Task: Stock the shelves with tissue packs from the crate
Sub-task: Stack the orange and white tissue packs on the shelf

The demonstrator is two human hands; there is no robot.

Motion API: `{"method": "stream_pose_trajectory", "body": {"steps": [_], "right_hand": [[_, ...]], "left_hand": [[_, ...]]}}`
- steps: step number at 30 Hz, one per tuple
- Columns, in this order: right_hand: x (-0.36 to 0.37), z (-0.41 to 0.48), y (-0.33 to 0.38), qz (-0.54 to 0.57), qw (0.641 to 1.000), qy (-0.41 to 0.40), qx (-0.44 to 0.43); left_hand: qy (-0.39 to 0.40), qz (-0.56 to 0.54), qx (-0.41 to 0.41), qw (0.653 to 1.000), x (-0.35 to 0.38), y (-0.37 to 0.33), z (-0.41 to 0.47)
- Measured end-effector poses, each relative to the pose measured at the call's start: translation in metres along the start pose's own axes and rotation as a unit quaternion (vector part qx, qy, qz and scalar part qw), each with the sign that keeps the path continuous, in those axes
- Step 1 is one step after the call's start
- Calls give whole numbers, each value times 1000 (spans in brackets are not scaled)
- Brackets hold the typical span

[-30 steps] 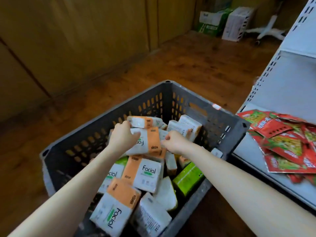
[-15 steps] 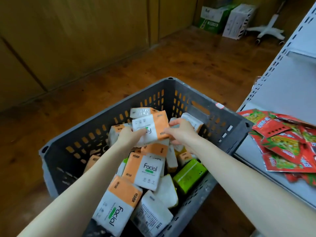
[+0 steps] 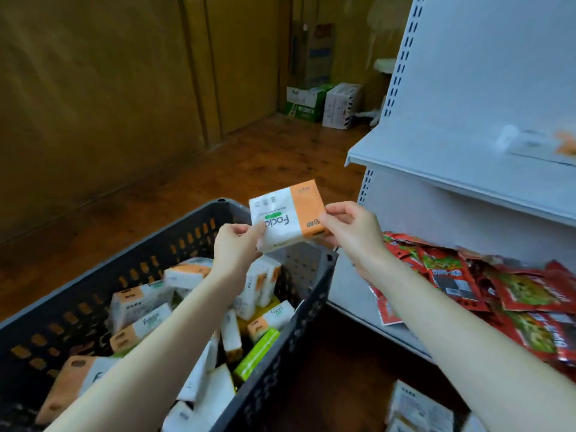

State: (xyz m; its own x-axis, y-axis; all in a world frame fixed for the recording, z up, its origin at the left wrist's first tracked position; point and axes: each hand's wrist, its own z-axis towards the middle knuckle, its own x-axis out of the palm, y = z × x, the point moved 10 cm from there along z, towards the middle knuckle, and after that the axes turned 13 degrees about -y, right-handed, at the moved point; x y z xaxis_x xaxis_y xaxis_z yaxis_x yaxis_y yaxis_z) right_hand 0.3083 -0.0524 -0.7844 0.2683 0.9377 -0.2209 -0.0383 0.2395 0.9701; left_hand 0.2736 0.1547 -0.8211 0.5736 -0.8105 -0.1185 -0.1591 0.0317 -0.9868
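Tissue pack [image 3: 288,215] is held up over the far corner of the crate [image 3: 193,232], clear of the pile and not yet on a shelf. It is pinched at both ends: the white end by the left grip [image 3: 235,244], the orange end by the right grip [image 3: 352,232].

Risks, as judged:
- The soft film wrap is held by fingertips only. A slip is likely if one grip is released before the other is reset further in; the pack would drop back into the crate or onto the floor.
- The lower shelf [image 3: 349,285] is largely covered by loosely heaped red snack packets [image 3: 498,288]. A pack set there could sit tilted or push packets off the front edge.
- The upper shelf [image 3: 452,173] lip is near the pack and could be clipped on the way in.

Around:
- More tissue packs [image 3: 140,319] are jumbled in the crate, with one green pack [image 3: 257,353] among them.
- Cartons [image 3: 311,102] are stacked by the far wall, well apart.
- More packs [image 3: 417,406] are seen low at the right, blurred.
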Motion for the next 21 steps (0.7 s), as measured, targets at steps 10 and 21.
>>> {"method": "stream_pose_trajectory", "body": {"steps": [10,21], "right_hand": [[-189,50,52,62,977,-180,-98],[-323,121,44,-83,955,-243,-147]], "left_hand": [[138,-52,261,954,156,-126,-95],[182,8,343,921,326,-184,-122]]}}
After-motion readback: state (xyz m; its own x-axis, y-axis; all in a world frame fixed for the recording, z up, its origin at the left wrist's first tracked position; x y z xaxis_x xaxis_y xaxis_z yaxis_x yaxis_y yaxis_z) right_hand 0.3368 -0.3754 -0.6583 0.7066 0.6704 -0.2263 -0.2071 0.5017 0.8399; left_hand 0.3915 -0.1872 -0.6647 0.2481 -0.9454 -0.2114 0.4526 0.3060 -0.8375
